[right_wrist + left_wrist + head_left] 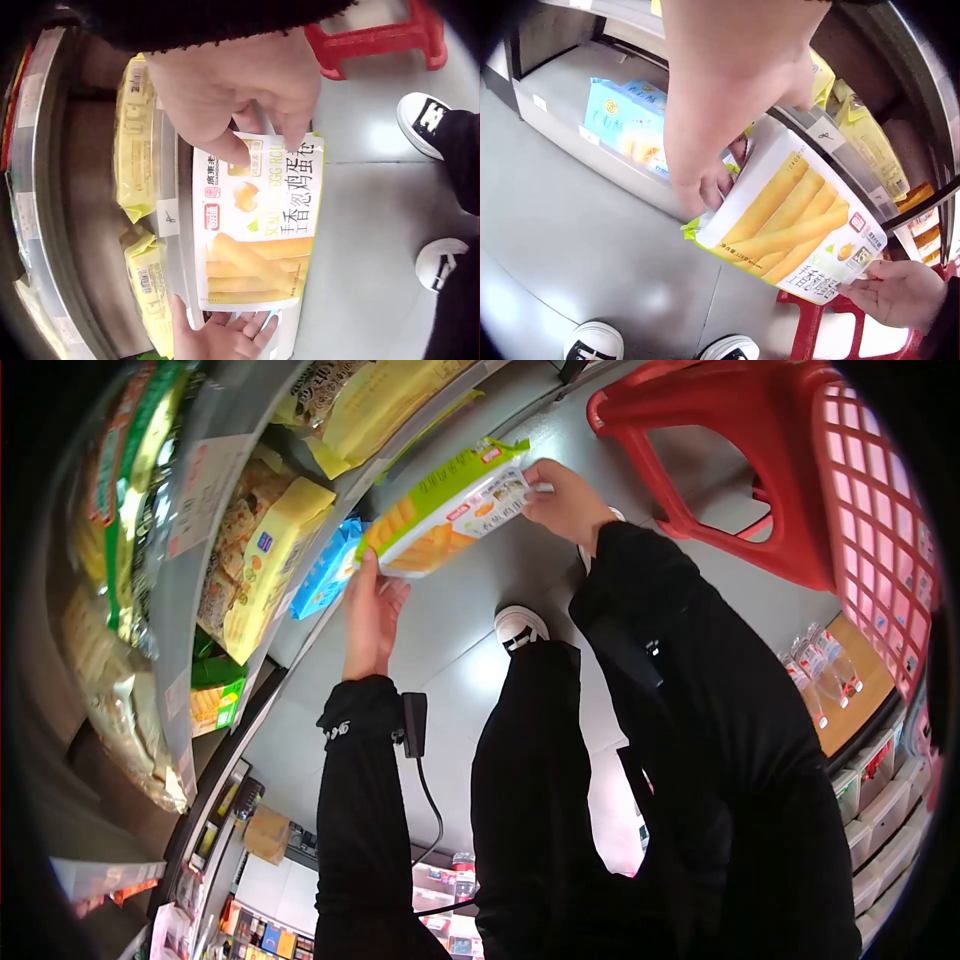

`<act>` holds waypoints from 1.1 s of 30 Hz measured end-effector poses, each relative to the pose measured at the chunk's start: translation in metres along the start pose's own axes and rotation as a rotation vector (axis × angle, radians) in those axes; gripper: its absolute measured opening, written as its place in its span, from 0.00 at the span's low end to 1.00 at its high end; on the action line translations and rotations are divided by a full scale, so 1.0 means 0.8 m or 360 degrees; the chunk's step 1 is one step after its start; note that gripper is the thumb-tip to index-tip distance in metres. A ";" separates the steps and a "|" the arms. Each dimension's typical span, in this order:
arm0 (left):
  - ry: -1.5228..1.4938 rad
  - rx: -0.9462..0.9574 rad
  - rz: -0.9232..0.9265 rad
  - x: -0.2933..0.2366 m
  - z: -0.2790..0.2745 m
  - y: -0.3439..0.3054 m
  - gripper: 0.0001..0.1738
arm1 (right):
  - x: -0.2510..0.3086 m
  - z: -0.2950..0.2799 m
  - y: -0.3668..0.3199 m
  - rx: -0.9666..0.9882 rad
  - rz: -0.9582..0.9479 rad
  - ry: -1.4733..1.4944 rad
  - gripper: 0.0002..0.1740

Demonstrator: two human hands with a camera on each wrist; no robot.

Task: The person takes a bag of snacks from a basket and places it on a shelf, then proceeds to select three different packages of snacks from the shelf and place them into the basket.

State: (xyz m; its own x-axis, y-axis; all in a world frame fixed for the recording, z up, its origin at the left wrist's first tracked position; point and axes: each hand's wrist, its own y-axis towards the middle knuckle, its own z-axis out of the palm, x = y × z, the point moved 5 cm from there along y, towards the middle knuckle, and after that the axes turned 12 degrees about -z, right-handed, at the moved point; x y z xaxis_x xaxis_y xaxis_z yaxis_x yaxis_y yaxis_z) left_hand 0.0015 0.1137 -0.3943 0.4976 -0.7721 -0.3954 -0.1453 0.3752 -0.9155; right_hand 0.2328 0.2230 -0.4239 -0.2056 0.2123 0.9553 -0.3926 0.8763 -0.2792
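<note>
A pack of egg rolls (440,520), white and green with egg rolls pictured on it, is held up in front of the shelves at a slant. My left hand (372,622) grips its lower left end, thumb on the front face. At the opposite end, my right hand (568,502) pinches the pack by its edge. The printed front (255,225) faces the right wrist camera, with the left hand's fingers (244,330) partly hidden behind the lower end. In the left wrist view, the right hand (900,292) holds the far corner.
Shelves on the left carry yellow snack packs (275,565), a blue pack (328,572) and a green pack (215,695). A red plastic stool (740,400) and a pink basket (875,520) stand at right. Bottles (825,665) lie on a wooden surface. My shoes (520,627) are on the grey floor.
</note>
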 end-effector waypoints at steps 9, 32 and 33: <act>-0.0217 -0.0105 0.0181 -0.026 0.007 0.085 0.11 | -0.028 0.000 0.103 0.0156 -0.0051 -0.0478 0.19; -0.0148 0.0157 -0.0199 0.048 0.050 -0.019 0.22 | 0.009 0.044 -0.036 0.0297 0.0222 0.0077 0.13; -0.0144 0.0177 -0.0233 0.055 0.058 -0.045 0.22 | 0.021 0.051 -0.062 0.0336 0.0032 0.0224 0.13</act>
State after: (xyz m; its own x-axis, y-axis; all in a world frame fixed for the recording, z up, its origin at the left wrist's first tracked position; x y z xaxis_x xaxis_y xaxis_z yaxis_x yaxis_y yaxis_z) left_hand 0.0684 0.0903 -0.3754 0.5821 -0.7751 -0.2456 0.0270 0.3203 -0.9469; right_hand 0.2121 0.1657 -0.3981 -0.0944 0.2996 0.9494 -0.5713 0.7646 -0.2981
